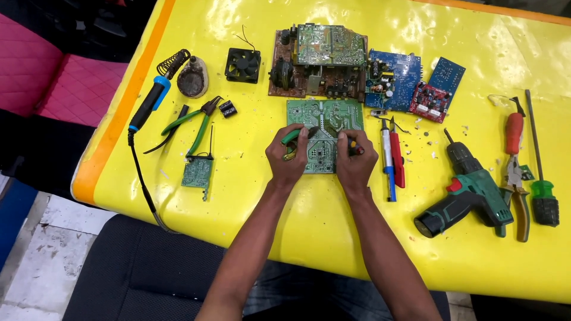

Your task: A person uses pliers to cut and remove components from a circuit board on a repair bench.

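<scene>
Head view: we work the green circuit board (324, 134) lying mid-surface (250, 178), left hand (288, 156) clamped on green-handled pliers (292, 135), right hand (355, 157) gripping a small tool (355, 147); next needs steady aim.

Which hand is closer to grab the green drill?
Right. The right hand rests on the green circuit board, on the same side as the green drill. The left hand, holding a green-handled tool, would have to cross over it.
</scene>
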